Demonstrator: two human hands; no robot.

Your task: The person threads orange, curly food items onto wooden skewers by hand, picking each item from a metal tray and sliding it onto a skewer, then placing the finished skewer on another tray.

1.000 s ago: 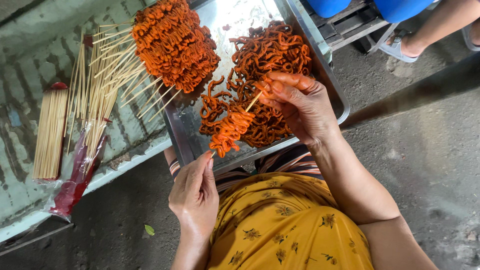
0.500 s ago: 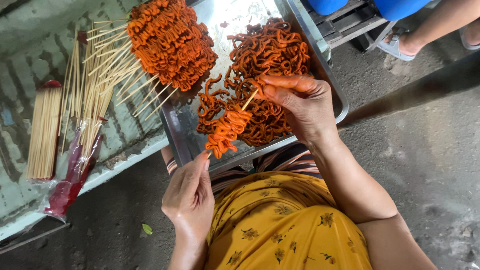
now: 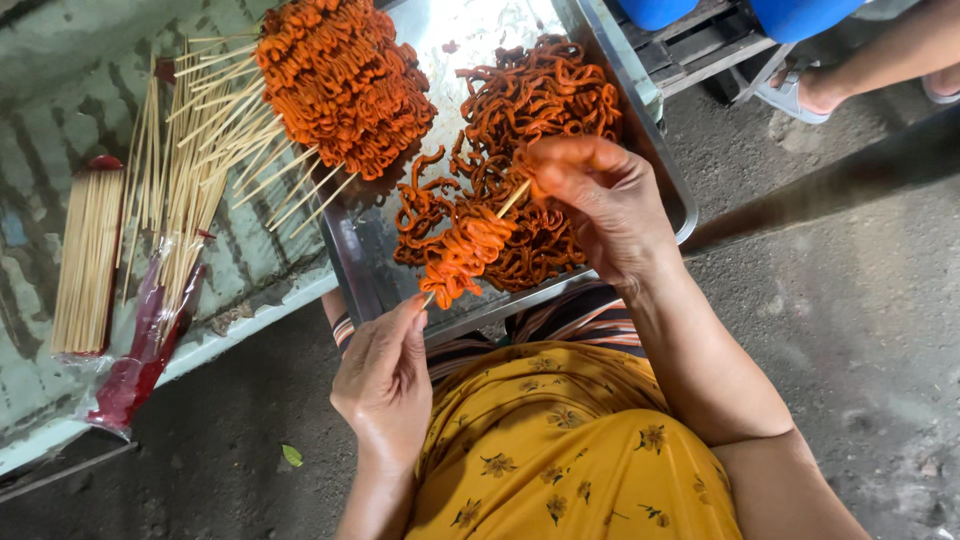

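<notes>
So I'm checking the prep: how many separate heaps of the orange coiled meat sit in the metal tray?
2: a heap of finished skewers at the tray's far left, and loose coils in the middle, partly hidden by the right hand.

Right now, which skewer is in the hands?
The half-loaded skewer over the tray's front edge, pinched at both ends by left hand and right hand; the others lie stacked.

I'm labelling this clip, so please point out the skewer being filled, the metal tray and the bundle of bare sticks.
skewer [image 3: 466, 252], head view, on the orange meat bunched on it.
metal tray [image 3: 345, 250], head view, on its near-left rim.
bundle of bare sticks [image 3: 88, 260], head view, mid-length.
</notes>
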